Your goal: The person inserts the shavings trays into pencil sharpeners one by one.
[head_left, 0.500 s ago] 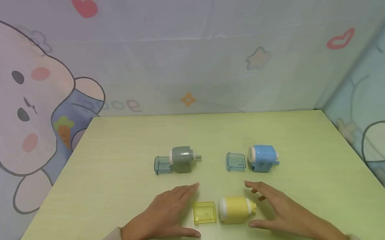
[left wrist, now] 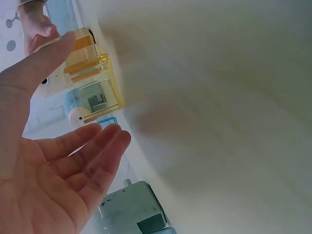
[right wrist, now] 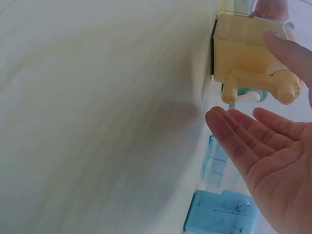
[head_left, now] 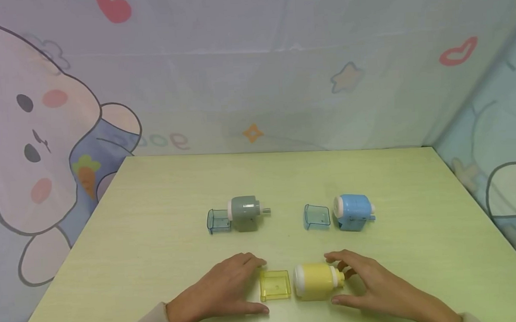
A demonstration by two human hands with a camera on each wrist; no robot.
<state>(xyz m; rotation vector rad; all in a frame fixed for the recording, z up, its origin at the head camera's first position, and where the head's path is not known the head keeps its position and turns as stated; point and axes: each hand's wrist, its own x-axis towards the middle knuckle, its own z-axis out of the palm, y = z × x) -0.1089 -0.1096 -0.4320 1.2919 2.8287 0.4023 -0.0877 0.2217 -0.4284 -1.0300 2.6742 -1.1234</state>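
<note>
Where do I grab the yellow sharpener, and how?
Probably pinch the yellow sharpener across its wide, rounded body, coming from the right: the yellow tray sits close on its left. Reach past the crank, which sticks out and might turn.

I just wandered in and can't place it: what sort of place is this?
Perhaps a staged corner for filming or play: a pale table, a cartoon-printed backdrop behind it, and what looks like a yellow crank sharpener on the tabletop.
</note>
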